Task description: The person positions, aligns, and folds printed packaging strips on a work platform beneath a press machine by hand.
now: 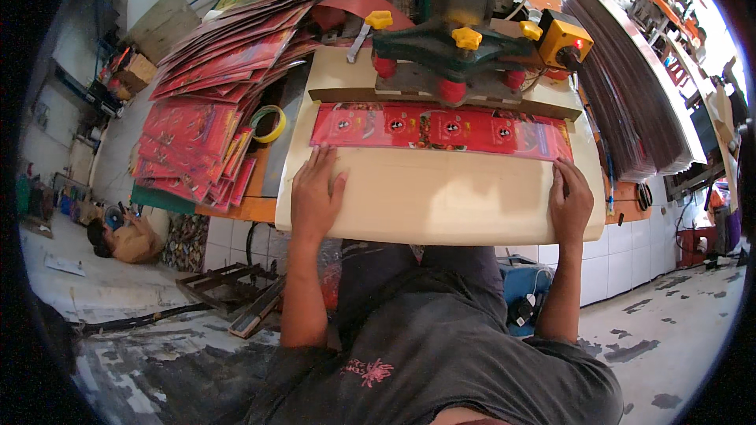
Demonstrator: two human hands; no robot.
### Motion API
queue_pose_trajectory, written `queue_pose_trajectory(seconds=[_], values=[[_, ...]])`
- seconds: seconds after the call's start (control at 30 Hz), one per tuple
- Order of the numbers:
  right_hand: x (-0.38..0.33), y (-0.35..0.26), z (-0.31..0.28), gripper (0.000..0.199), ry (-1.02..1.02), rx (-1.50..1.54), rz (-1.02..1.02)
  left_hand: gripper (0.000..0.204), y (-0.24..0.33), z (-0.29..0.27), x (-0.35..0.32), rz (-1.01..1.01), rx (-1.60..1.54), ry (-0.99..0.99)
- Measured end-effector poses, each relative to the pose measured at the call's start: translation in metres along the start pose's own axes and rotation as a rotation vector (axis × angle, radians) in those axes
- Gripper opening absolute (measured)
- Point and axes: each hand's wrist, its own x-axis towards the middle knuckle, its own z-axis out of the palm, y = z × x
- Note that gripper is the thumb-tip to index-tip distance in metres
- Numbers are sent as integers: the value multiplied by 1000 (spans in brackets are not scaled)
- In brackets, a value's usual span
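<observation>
The red printed strip (441, 130) runs left-right just beyond both flat, released hands: left hand (315, 197), right hand (570, 201) equally near.

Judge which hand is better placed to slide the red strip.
Left, probably: the left hand has fingertips touching the red printed strip; the right hand rests just below it on the board.

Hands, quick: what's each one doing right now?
Left hand: open, flat on the pale board, fingertips at the red printed strip.
Right hand: open, resting on the board's right edge.
</observation>
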Motion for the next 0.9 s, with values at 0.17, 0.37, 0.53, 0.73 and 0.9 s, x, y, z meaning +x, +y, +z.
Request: queue_pose_trajectory(seconds=[0.17,0.37,0.53,0.73,0.9], values=[[-1,4,1,20,-24,18,30,51,0,0,-1,-3,-11,-7],[-1,4,1,20,-34,25,23,51,-2,2,-3,5,8,3],[-1,1,0,20,-2,22,-9,54,-3,0,-2,-14,-10,-48],[0,1,2,20,-11,40,0,54,-3,1,-3,-12,3,-29],[0,3,1,19,8,32,-35,54,-1,1,-3,10,4,-18]])
